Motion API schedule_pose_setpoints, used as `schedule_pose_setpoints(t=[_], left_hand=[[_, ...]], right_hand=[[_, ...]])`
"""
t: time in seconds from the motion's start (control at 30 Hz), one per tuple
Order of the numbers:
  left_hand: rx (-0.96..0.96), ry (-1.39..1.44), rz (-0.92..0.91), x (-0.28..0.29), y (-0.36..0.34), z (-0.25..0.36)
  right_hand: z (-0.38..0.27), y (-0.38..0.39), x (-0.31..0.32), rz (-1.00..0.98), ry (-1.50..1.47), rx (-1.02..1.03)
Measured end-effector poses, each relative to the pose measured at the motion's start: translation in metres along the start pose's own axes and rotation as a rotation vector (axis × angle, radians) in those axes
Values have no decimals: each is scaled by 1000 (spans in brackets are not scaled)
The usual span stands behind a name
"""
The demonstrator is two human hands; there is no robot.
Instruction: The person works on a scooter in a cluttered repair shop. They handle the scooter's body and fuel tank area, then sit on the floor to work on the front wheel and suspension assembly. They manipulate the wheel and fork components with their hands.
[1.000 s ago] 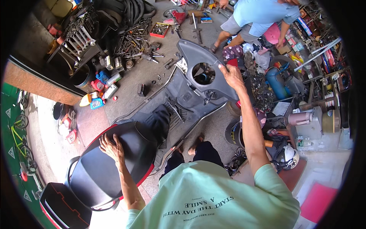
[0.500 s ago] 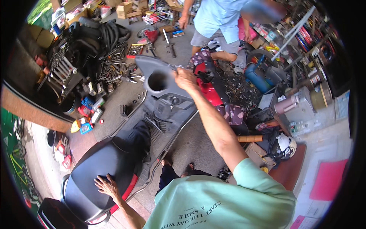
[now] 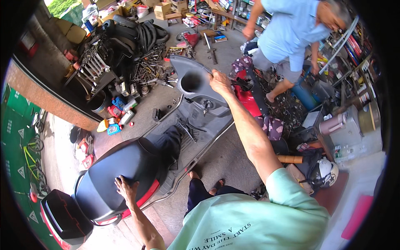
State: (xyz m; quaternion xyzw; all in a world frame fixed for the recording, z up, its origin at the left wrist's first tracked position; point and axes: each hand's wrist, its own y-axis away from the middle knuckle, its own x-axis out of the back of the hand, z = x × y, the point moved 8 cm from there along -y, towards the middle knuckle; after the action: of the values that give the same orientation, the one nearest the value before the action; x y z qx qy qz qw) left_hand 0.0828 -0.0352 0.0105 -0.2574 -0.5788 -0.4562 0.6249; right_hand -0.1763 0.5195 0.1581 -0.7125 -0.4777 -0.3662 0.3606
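Right hand (image 3: pixel 221 83) has its grip closed over the edge of the grey front panel (image 3: pixel 213 99), which stands at the scooter's (image 3: pixel 150 191) front; the left hand (image 3: pixel 126 191) lies spread, holding nothing, on the black seat (image 3: pixel 118 164). The seat is on; the panel's round opening is exposed, so the front looks unfinished.

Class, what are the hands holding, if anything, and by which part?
The right hand grips the grey panel by its upper-right edge in the picture; the left hand rests on the seat, holding nothing.
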Motion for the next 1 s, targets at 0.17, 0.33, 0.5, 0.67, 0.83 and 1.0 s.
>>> schedule_pose_setpoints(t=[0.17,0.33,0.5,0.67,0.83,1.0], left_hand=[[-25,39,67,-2,0,-6],[-24,37,81,-1,3,-11],[-11,4,55,4,6,-2],[13,-27,66,9,6,-3],[-31,-38,103,4,1,-1],[-343,3,376,-14,18,73]], right_hand=[[2,-10,-9,-64,24,-24],[6,-11,-9,-41,36,-19],[0,-10,-4,-76,8,23],[0,-12,-9,-127,-32,-10],[1,-15,-6,-75,-1,17],[-10,-4,10,-30,19,14]])
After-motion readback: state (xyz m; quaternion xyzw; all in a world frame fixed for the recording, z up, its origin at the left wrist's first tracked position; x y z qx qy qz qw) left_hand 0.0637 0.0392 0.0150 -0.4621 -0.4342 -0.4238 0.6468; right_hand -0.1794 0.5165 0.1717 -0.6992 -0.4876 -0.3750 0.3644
